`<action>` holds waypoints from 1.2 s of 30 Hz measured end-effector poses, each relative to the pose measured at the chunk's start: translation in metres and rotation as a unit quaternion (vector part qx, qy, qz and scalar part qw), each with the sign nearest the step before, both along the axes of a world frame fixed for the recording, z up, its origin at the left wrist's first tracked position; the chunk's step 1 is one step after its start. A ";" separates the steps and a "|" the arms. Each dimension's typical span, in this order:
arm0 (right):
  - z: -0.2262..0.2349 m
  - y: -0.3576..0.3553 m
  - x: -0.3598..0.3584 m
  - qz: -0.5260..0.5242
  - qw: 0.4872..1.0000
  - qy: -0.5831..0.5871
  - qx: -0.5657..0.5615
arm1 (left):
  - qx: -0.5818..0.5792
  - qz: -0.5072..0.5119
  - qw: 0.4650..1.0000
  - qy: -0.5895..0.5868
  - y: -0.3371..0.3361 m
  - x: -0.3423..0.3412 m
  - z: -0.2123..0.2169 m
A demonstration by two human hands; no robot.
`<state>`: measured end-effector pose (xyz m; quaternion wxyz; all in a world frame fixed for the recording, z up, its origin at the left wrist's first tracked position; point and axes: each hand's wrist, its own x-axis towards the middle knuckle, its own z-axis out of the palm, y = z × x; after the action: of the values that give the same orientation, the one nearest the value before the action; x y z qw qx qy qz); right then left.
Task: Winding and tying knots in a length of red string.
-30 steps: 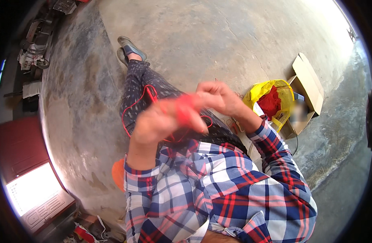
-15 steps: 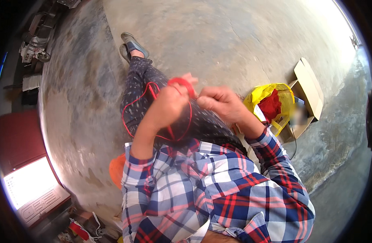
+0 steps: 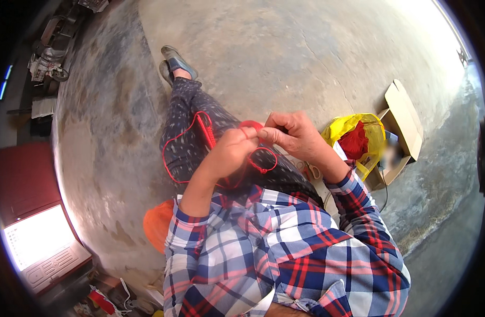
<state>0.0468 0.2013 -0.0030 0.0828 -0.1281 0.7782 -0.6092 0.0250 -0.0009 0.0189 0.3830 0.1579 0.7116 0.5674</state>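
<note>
Both my hands meet above my lap, working a red cord (image 3: 206, 130). My left hand (image 3: 231, 154) is closed round it, and the cord wraps over its fingers. My right hand (image 3: 296, 136) pinches the cord between thumb and forefinger, right beside the left fingertips. A long loop of the cord, with a thicker knotted stretch, hangs left over my dark patterned trousers (image 3: 179, 124). Under the hands dangles a small red loop with a knot (image 3: 263, 170). The exact crossing of the strands at the fingertips is hidden.
Right of me a yellow plastic bag (image 3: 370, 168) holds a red bundle (image 3: 354, 141), beside an open cardboard box (image 3: 405, 119). Scissors (image 3: 313, 171) lie near my right forearm. An orange object (image 3: 157, 224) sits at my left. Far left is an open laptop (image 3: 44, 238).
My left hand has moved down and right, closer to the right hand. A small knotted loop now shows below them. The right hand has shifted little and still pinches.
</note>
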 end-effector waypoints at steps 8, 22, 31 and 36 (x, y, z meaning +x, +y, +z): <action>-0.053 0.023 -0.017 -0.035 0.973 -0.184 -0.136 | 0.374 -0.002 0.913 -0.163 -0.001 -0.002 -0.006; 0.007 -0.006 0.004 -0.007 0.986 -0.139 -0.089 | 0.221 0.112 0.963 -0.109 0.014 0.011 -0.006; -0.015 0.019 -0.007 -0.027 0.998 -0.059 0.013 | 0.106 0.145 0.969 -0.172 0.001 0.002 -0.009; -0.013 0.010 -0.011 0.113 0.919 -0.200 -0.320 | 0.237 0.128 0.933 -0.238 0.002 -0.003 0.004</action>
<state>0.0362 0.2109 -0.0157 0.2593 -0.1100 0.4891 -0.8255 0.0224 0.0009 0.0231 0.4167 0.0125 0.4585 0.7848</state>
